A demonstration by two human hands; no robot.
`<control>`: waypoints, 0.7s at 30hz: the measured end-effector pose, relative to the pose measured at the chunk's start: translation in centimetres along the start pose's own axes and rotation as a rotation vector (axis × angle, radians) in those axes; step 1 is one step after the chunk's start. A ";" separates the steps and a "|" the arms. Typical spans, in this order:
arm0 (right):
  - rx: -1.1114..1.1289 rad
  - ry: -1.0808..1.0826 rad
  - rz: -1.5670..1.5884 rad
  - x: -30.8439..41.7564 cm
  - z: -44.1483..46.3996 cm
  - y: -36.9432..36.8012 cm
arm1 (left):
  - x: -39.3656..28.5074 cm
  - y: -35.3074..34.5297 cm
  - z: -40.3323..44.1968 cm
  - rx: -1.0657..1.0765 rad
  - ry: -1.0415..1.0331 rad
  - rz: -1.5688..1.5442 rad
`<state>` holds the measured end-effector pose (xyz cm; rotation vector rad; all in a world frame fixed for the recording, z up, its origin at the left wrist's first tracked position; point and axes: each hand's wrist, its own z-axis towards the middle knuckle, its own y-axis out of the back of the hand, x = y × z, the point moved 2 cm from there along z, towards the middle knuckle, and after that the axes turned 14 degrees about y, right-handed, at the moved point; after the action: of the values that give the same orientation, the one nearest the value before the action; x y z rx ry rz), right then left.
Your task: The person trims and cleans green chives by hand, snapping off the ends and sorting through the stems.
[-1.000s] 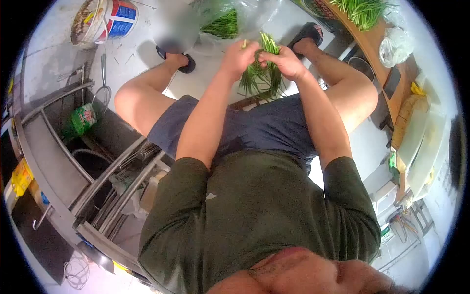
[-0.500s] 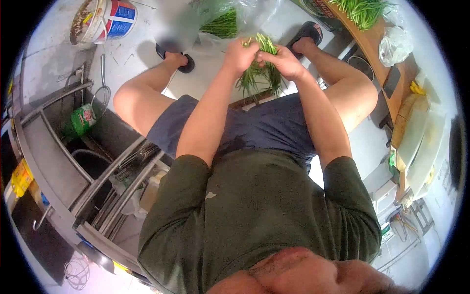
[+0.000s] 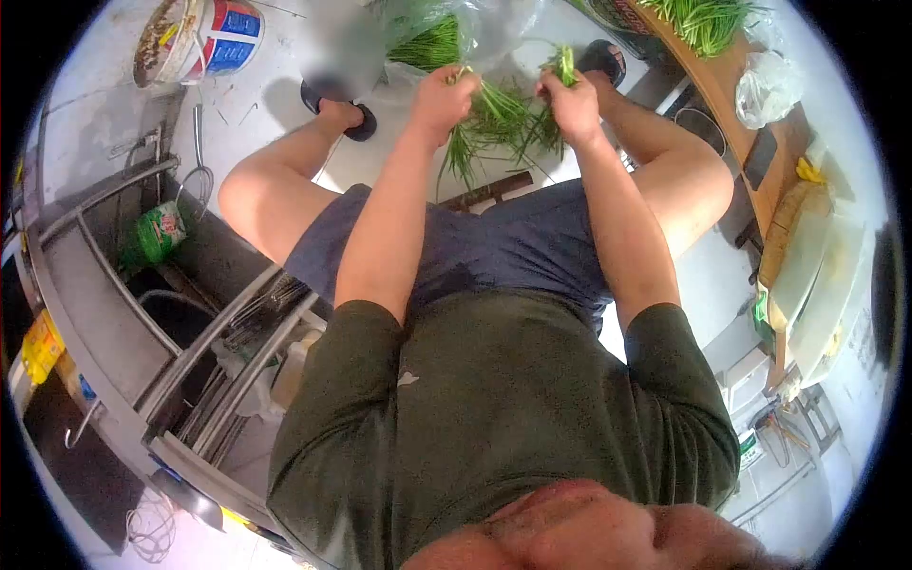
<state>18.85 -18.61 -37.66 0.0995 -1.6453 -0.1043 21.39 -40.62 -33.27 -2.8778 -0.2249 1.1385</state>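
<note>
My left hand [image 3: 445, 103] is closed round a bunch of long green chives [image 3: 460, 157], whose stems hang below the fist. To its right, my right hand [image 3: 573, 106] grips another bunch of chives [image 3: 566, 63], with pale stem ends sticking up above the fingers. The hands are apart, with tangled green leaves [image 3: 505, 122] spread between them, above the floor between my knees. Just beyond my left hand, more chives [image 3: 425, 47] lie in a clear plastic bag [image 3: 480, 21].
A white bucket [image 3: 185, 47] with a red and blue label stands at far left. On the right, a wooden table [image 3: 714, 93] bears more chives [image 3: 701, 21], a white plastic bag [image 3: 768, 90] and a dark phone [image 3: 760, 160]. A metal sink rack [image 3: 123, 285] is at left.
My hands were together at one bunch of chives and have moved apart, left hand leftward and right hand rightward. The chives are now split between them.
</note>
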 end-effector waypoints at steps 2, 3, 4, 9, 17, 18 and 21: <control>-0.144 -0.051 -0.037 0.9 0.2 0.6 | 0.4 0.5 0.6 0.020 -0.011 0.003; -0.101 -0.028 -0.005 1.7 0.3 0.6 | 0.3 0.4 0.4 0.038 -0.003 -0.013; -0.059 -0.005 0.026 2.6 0.2 0.5 | 0.2 0.3 0.2 0.056 0.006 -0.029; 0.311 0.020 0.170 3.4 -1.1 -1.8 | 0.4 -1.0 -0.1 0.134 -0.015 0.048; 0.412 -0.028 0.131 4.1 -1.8 -2.0 | 1.1 -1.5 -0.4 0.159 -0.018 0.043; 0.406 0.010 0.089 4.0 -1.8 -2.0 | 0.9 -1.5 -0.6 0.150 -0.012 0.066; 0.395 0.097 -0.033 3.4 -1.7 -2.0 | 0.7 -1.5 -0.7 0.110 -0.029 0.204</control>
<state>20.33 -21.03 -34.46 0.4256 -1.5494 0.1995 22.15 -38.98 -33.12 -2.8393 0.1304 1.1814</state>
